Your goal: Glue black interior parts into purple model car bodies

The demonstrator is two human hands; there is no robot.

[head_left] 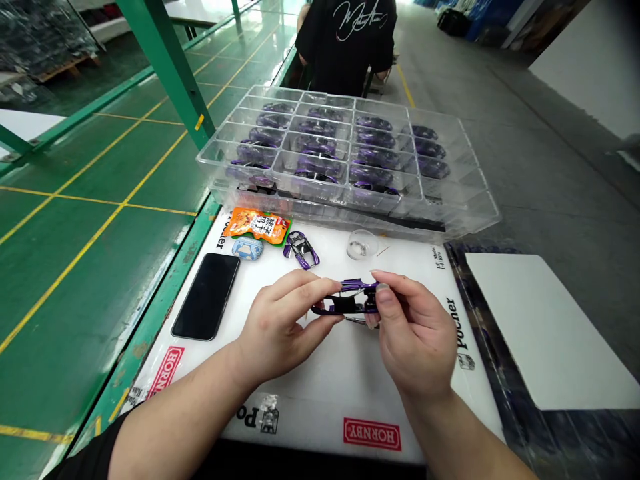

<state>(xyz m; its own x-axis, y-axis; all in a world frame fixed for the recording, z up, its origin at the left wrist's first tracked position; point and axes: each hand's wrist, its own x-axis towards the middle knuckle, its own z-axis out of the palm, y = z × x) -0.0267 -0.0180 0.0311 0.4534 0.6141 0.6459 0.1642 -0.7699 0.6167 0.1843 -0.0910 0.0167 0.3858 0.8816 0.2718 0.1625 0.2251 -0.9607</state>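
Note:
Between my two hands, above the white work surface (320,387), is a small purple and black car body (350,304). My left hand (285,323) pinches its left end between thumb and fingers. At the right end, my right hand (417,327) grips it with thumb and fingertips. A thin metal tool (355,321), partly hidden, shows just below the body near my right fingers. Another purple car body (301,251) lies on the surface beyond my left hand. A small round clear dish (362,245) stands beyond my right hand.
A clear compartment tray (320,208) with several purple car bodies spans the back. At left lie a black phone (206,297), an orange packet (257,225) and a blue-white case (247,249). A white board (550,327) lies at right. A person in black (350,47) sits ahead.

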